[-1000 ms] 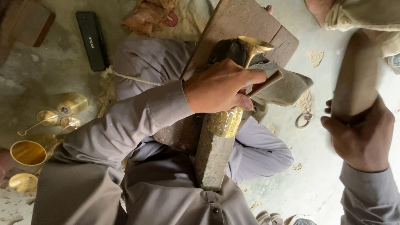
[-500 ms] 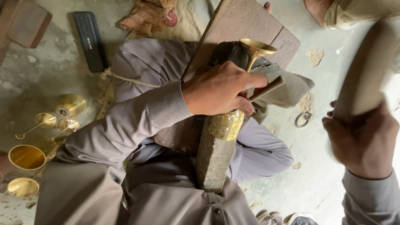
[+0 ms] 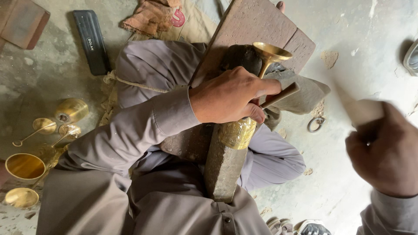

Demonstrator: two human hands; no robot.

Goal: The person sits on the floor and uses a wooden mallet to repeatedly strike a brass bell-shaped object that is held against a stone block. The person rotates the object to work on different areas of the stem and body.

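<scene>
My left hand (image 3: pixel 233 96) grips an engraved brass goblet (image 3: pixel 244 126) laid on its side over a grey stone-like bar (image 3: pixel 223 167) that rests in my lap. A thin wooden-handled tool (image 3: pixel 282 94) sticks out from under the same hand. The goblet's flared foot (image 3: pixel 272 52) points away from me, above a flat wooden board (image 3: pixel 261 26). My right hand (image 3: pixel 385 152) is raised at the right, closed around a pale wooden mallet (image 3: pixel 363 112) that is blurred and seen end-on.
Several brass cups, bowls and spoon-like pieces (image 3: pixel 39 143) lie on the floor at the left. A black bar (image 3: pixel 91 41), a brick (image 3: pixel 21 21) and a crumpled cloth (image 3: pixel 152 17) lie beyond my knee. A metal ring (image 3: pixel 315 125) lies right of the board.
My right hand has swung the mallet from upright and tilted back to pointing toward the camera, and sits lower in view. The left hand and goblet have stayed put.
</scene>
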